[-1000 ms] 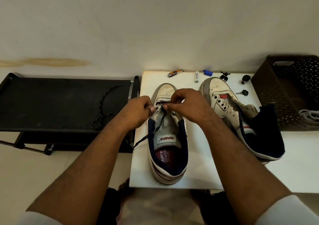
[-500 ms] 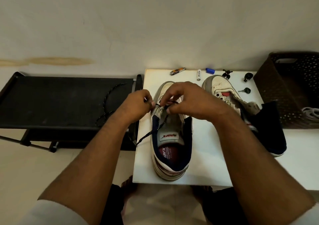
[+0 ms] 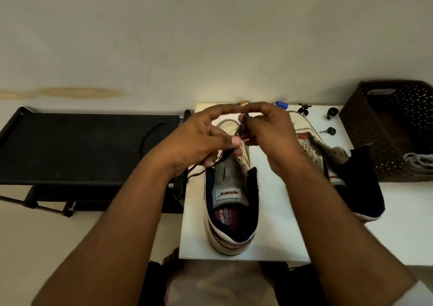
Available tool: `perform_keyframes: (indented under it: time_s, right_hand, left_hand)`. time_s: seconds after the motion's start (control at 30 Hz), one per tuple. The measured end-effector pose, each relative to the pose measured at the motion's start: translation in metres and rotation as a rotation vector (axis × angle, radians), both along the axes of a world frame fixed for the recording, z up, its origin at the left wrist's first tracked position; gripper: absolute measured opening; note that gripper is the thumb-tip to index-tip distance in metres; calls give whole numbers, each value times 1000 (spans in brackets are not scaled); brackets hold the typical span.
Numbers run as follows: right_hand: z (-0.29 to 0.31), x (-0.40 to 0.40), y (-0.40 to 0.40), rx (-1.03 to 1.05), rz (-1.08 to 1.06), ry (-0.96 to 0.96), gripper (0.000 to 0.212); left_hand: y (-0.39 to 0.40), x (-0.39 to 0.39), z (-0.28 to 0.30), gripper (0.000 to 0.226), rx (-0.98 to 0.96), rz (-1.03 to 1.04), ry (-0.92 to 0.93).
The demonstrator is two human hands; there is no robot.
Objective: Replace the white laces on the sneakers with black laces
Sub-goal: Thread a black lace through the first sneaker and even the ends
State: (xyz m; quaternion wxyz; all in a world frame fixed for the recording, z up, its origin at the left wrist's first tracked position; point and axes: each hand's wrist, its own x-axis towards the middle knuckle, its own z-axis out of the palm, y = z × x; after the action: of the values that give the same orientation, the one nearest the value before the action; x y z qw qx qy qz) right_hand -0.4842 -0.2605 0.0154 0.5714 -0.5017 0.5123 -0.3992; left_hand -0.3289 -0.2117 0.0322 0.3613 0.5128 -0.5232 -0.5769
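We see a white table [image 3: 276, 216] carrying two sneakers: one [image 3: 230, 212] upright at centre, one [image 3: 328, 160] lying tilted to its right. A brown basket [image 3: 384, 137] sits at the right edge. Small black keys [image 3: 328, 131] and a blue cap [image 3: 281, 104] lie along the back. Left, a black bench [image 3: 77, 146] carries a black lace [image 3: 150, 134].

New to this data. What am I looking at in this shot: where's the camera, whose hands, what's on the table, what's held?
No machine here: a person wears one camera on the head, looking down at their own hands. The left hand and right hand pinch a black lace over the front of the near sneaker, which stands on a white table. The second sneaker lies to the right, without a lace. At the far right, a dark basket holds white laces. Another black lace lies on the black rack to the left.
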Motion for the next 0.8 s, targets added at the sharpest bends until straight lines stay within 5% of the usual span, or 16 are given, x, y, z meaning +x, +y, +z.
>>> perform_keyframes:
  time_s: [0.17, 0.3, 0.47, 0.6, 0.7, 0.8]
  right_hand:
    - [4, 11, 6, 282, 252, -396, 16]
    - [3, 12, 8, 256, 486, -304, 8]
    - [-5, -13, -16, 87, 322, -147, 7]
    - [-9, -26, -23, -54, 211, -55, 9]
    - [-7, -14, -19, -86, 260, -76, 9]
    - [-7, -18, -22, -82, 267, -56, 9]
  left_hand:
    - [-15, 5, 6, 47, -99, 336, 459]
    - [-20, 18, 4, 25, -130, 587, 349]
    - [-24, 58, -16, 14, -77, 981, 71]
    - [-17, 54, -25, 22, -55, 766, -542]
    - [-16, 16, -13, 39, 3, 365, -165]
    - [-16, 0, -9, 19, 15, 221, -63]
